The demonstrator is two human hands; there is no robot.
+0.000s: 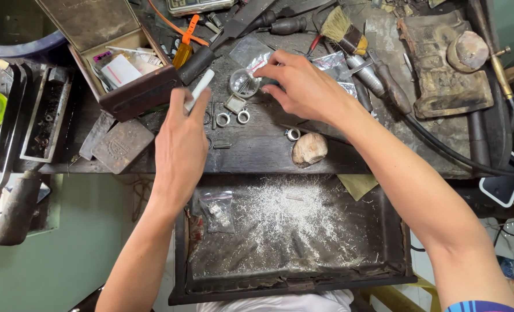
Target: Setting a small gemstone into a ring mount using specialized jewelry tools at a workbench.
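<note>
My left hand [181, 144] is closed around a slim white stick-like tool [201, 86] whose tip points up toward a dark wooden box. My right hand [303, 86] reaches over the dark workbench [257, 147], its fingertips pinching something tiny at the rim of a small clear round dish [244, 82]. Just below the dish lie two silver rings [233, 118] and a small square metal piece [234, 103]. Another silver ring [292, 134] sits beside a rounded tan lump [309, 149] near the bench's front edge.
An open drawer [291, 231] under the bench holds silvery filings and a small plastic bag [218, 209]. A brush [342, 29], files, an orange-handled tool [186, 46], a torch hose [442, 144] and a worn block [442, 63] crowd the back. A flat metal block [121, 144] lies left.
</note>
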